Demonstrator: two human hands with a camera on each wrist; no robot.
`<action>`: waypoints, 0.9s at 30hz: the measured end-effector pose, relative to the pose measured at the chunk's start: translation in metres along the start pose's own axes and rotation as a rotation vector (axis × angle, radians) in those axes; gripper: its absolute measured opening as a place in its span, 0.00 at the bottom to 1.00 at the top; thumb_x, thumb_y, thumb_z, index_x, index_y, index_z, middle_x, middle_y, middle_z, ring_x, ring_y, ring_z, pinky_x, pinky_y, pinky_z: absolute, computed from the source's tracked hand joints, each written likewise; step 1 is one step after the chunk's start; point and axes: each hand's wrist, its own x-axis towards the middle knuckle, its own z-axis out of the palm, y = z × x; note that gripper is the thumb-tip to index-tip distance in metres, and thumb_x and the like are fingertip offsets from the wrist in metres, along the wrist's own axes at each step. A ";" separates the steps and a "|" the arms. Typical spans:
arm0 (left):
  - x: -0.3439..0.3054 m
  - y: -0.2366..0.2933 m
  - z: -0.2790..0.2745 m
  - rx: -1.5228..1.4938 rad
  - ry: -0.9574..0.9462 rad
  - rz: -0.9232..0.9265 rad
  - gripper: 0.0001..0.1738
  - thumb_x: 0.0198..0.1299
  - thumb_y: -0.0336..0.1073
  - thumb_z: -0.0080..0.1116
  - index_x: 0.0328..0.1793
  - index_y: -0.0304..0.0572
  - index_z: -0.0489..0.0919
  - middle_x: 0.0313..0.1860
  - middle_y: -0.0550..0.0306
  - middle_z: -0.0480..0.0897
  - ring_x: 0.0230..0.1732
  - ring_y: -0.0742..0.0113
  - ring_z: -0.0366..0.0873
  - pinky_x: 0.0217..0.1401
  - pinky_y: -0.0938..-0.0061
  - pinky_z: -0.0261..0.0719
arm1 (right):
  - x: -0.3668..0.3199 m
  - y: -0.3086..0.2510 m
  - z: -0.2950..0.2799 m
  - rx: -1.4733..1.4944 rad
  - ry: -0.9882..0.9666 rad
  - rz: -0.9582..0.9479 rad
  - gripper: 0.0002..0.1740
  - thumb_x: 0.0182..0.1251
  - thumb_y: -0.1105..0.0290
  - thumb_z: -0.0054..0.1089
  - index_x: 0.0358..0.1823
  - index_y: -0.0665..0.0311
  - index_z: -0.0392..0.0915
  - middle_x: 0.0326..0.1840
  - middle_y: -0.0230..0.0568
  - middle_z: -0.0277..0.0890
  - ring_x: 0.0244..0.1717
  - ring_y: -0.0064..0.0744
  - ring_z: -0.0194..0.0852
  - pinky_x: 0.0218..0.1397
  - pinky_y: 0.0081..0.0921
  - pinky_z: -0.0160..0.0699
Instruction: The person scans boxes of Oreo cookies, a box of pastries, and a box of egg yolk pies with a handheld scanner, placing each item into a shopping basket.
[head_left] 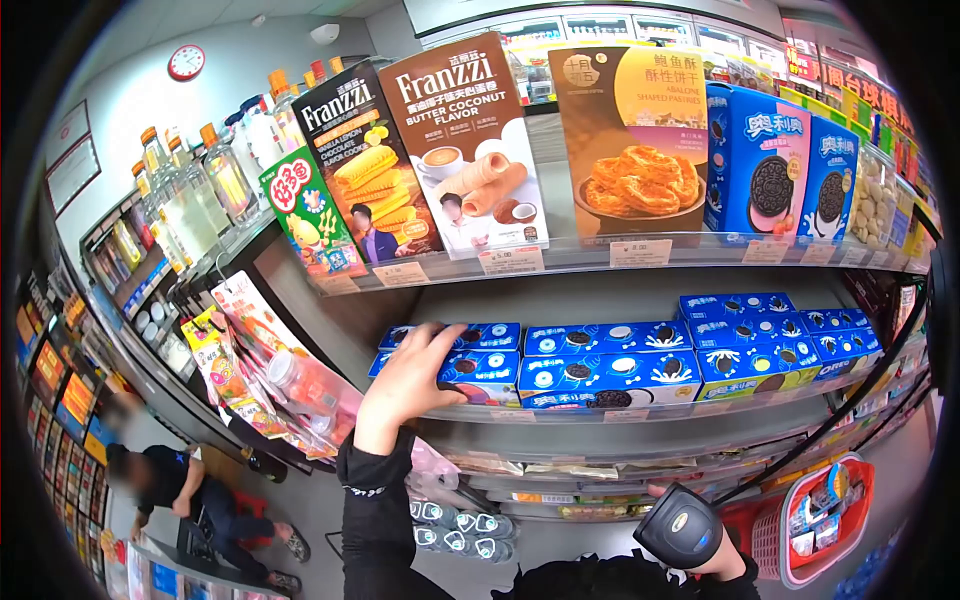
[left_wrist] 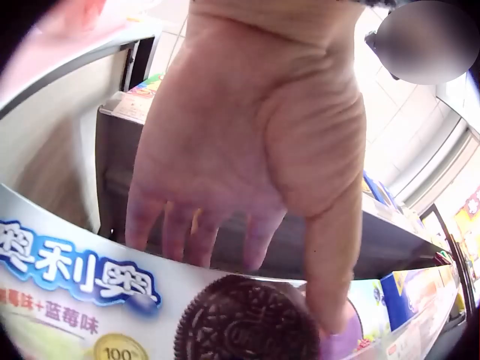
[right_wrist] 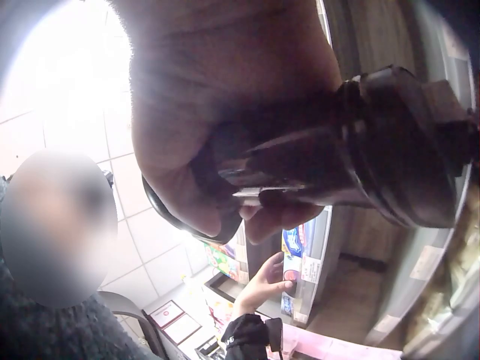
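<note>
My left hand reaches over the blue Oreo boxes at the left end of the middle shelf. Its fingers stretch over the box tops, while the thumb lies at the front edge. From the left wrist, the thumb overlaps the printed front of an Oreo box, with the spread fingers beyond its upper edge. Low at the right, my right hand grips a black barcode scanner. The right wrist view shows the fingers wrapped around the scanner's dark handle.
Upright biscuit boxes line the shelf above, behind a price-tag strip. More Oreo boxes continue rightward. Hanging snack packs flank the shelf's left end. A red basket holds packets. A person sits at lower left.
</note>
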 end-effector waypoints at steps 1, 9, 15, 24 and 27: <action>0.003 -0.004 0.001 0.001 -0.003 0.006 0.49 0.25 0.38 0.72 0.61 0.48 0.61 0.55 0.42 0.64 0.58 0.46 0.61 0.58 0.61 0.63 | 0.000 0.000 0.000 0.003 0.006 -0.002 0.44 0.37 0.69 0.69 0.59 0.72 0.58 0.56 0.40 0.65 0.45 0.19 0.68 0.49 0.19 0.65; 0.018 -0.009 0.018 0.089 -0.279 -0.091 0.61 0.22 0.55 0.71 0.68 0.53 0.52 0.66 0.40 0.52 0.68 0.42 0.45 0.64 0.45 0.44 | -0.004 -0.006 -0.003 0.099 0.001 0.009 0.36 0.41 0.73 0.64 0.57 0.70 0.62 0.62 0.44 0.59 0.57 0.28 0.62 0.59 0.23 0.58; 0.011 -0.018 0.024 0.014 -0.170 0.046 0.56 0.26 0.57 0.69 0.67 0.57 0.56 0.65 0.40 0.55 0.66 0.42 0.49 0.64 0.46 0.46 | -0.003 0.002 -0.009 -0.014 0.009 -0.017 0.44 0.39 0.69 0.68 0.60 0.70 0.57 0.59 0.40 0.63 0.52 0.24 0.66 0.55 0.22 0.63; 0.007 -0.005 0.022 0.106 -0.108 -0.005 0.57 0.25 0.61 0.67 0.66 0.52 0.57 0.64 0.37 0.56 0.65 0.41 0.50 0.64 0.49 0.47 | 0.000 0.001 -0.011 -0.053 -0.042 -0.054 0.41 0.40 0.70 0.67 0.59 0.70 0.59 0.61 0.41 0.60 0.56 0.26 0.63 0.58 0.24 0.59; 0.006 0.019 0.011 0.153 0.048 0.050 0.56 0.22 0.55 0.70 0.63 0.43 0.60 0.63 0.36 0.56 0.64 0.39 0.51 0.64 0.52 0.49 | -0.005 0.001 -0.018 -0.083 -0.032 -0.084 0.41 0.40 0.70 0.67 0.59 0.70 0.59 0.61 0.41 0.60 0.57 0.26 0.61 0.60 0.25 0.57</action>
